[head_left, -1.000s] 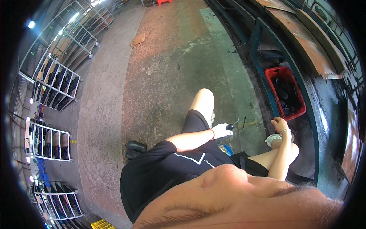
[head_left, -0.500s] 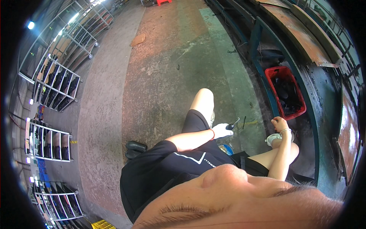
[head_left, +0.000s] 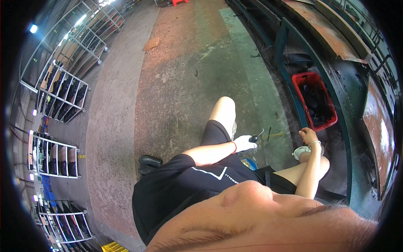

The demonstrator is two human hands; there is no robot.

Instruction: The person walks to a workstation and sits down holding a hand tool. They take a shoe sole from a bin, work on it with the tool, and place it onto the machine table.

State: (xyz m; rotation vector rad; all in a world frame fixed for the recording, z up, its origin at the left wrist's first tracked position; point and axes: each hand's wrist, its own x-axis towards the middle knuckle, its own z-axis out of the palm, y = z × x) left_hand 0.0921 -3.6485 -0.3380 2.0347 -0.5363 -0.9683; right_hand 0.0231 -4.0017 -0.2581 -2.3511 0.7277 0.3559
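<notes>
My left hand [head_left: 245, 143], in a white glove with a red band at the wrist, is closed around the black handle of a hook tool [head_left: 254, 139]. Its thin curved metal hook points away from me, above the floor. My bare right hand [head_left: 308, 135], with a bracelet at the wrist, is by my right knee and white shoe [head_left: 301, 152]. Its fingers are curled together; whatever they may hold is too small to make out. Just beyond it sits a red plastic crate [head_left: 297, 84] with black pieces inside.
A dark green metal frame [head_left: 303, 111] runs along my right, with brown panels [head_left: 380, 126] above it. White wheeled racks [head_left: 52, 155] line the left. Dark rounded objects [head_left: 150, 161] lie by my left hip. A flat brown piece [head_left: 152, 43] is on the floor ahead.
The brown panels on the right have shifted forward, away from me. Both my hands and the hook tool stay nearly where they were.
</notes>
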